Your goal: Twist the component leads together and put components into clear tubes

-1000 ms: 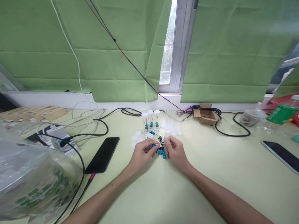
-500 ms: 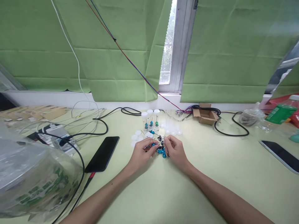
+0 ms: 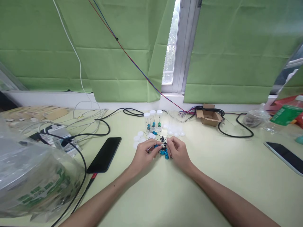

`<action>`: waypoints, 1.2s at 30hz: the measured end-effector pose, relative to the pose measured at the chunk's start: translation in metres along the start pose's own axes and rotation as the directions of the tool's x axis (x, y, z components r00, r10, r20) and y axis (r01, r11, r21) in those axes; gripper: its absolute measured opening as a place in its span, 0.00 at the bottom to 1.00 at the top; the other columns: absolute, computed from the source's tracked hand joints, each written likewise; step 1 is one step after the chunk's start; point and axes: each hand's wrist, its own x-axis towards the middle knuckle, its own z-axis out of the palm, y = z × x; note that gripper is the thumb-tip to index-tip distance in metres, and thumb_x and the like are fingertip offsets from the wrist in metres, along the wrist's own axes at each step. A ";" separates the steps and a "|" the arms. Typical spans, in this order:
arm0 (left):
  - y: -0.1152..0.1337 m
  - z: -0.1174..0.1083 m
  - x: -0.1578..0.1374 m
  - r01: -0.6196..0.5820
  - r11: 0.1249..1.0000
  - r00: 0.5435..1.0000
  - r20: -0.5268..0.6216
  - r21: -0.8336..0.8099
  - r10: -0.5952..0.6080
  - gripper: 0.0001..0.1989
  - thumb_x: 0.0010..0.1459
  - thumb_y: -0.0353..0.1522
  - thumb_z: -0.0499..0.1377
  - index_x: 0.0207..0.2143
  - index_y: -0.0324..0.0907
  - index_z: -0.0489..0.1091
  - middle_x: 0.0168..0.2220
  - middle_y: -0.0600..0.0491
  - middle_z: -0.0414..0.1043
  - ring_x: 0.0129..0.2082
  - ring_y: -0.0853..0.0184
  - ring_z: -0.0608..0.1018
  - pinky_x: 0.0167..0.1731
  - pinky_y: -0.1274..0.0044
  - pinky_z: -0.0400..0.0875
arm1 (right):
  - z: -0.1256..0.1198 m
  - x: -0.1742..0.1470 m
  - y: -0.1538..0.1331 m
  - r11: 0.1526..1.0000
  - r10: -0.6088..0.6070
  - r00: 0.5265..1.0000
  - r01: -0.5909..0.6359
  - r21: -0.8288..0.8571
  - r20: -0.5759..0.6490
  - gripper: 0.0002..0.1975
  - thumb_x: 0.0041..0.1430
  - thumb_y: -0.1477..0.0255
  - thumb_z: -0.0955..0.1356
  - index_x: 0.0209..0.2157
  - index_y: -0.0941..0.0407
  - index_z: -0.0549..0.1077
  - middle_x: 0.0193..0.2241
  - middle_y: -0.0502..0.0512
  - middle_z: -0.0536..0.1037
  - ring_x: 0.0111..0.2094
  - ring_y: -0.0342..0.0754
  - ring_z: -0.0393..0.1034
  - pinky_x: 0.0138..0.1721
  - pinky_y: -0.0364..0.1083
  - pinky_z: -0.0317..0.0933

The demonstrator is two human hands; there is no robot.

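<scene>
My left hand pinches a thin, light metal rod between thumb and forefinger. At the rod's other end, the closed fingertips of my right hand grip it; its tip is hidden there. Beneath and between the hands lies a small heap of shiny blue metal parts and little black parts. Just beyond stand three clear vials with white caps, each with a small blue or green part on a thin stem inside. Loose round white caps lie by my left fingers.
A black phone and a bulky clear plastic bag occupy the left side, among cables. At the back right sits an open cardboard box. Another phone and a green-labelled bottle are far right.
Both hands keep nearly the same pose, still holding the thin rod. The whole view has shifted very slightly; nothing on the table has visibly moved.
</scene>
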 end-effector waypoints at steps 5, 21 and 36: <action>0.001 0.000 -0.001 -0.030 0.999 1.000 0.005 0.014 0.030 0.09 0.62 0.35 0.58 0.37 0.43 0.78 0.34 0.51 0.74 0.27 0.70 0.72 0.28 0.77 0.67 | 0.000 -0.001 0.002 1.000 -0.002 1.000 0.002 -0.003 -0.002 0.18 0.66 0.61 0.62 0.24 0.54 0.60 0.15 0.42 0.61 0.15 0.39 0.56 0.19 0.42 0.53; 0.010 -0.002 0.001 0.117 0.987 0.993 0.001 -0.114 -0.118 0.11 0.59 0.38 0.60 0.34 0.40 0.76 0.28 0.53 0.69 0.21 0.73 0.67 0.24 0.78 0.62 | -0.001 -0.004 -0.003 0.989 -0.079 0.996 0.074 -0.132 -0.035 0.11 0.66 0.63 0.63 0.38 0.56 0.70 0.22 0.47 0.68 0.20 0.41 0.62 0.23 0.42 0.60; 0.015 -0.007 0.001 0.255 0.935 0.966 0.036 -0.246 -0.254 0.12 0.58 0.40 0.61 0.35 0.40 0.73 0.19 0.58 0.65 0.19 0.73 0.65 0.24 0.78 0.60 | -0.003 -0.004 -0.001 0.984 -0.114 0.991 0.104 -0.144 -0.069 0.08 0.61 0.66 0.68 0.39 0.55 0.74 0.31 0.52 0.76 0.29 0.45 0.69 0.30 0.43 0.67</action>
